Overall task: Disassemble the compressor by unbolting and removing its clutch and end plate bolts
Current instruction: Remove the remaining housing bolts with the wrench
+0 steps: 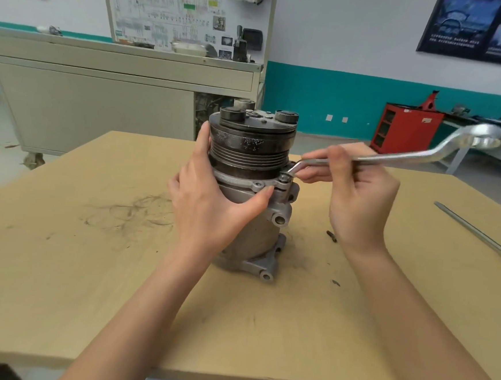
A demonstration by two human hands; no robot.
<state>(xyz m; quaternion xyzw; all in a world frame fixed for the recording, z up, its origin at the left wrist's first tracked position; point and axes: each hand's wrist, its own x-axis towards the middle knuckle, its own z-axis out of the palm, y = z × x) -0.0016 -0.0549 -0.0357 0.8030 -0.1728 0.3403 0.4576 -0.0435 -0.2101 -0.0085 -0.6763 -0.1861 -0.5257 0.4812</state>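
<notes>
Bare forearms rise from the bottom edge over a light wooden table with dark scribbled marks left of centre. At upper left a grey cabinet stands behind the table.

The left hand grasps the compressor from its left side. The thumb presses under the flange and the fingers reach up along the pulley. The compressor stands upright at the centre of the table, pulley end up.

On its right side, the ring end of a wrench sits on a flange bolt. The right hand pinches the shaft and hides part of it. A small dark piece lies just beside that wrist. A screwdriver lies at the right edge, and a red cabinet stands at upper right.
</notes>
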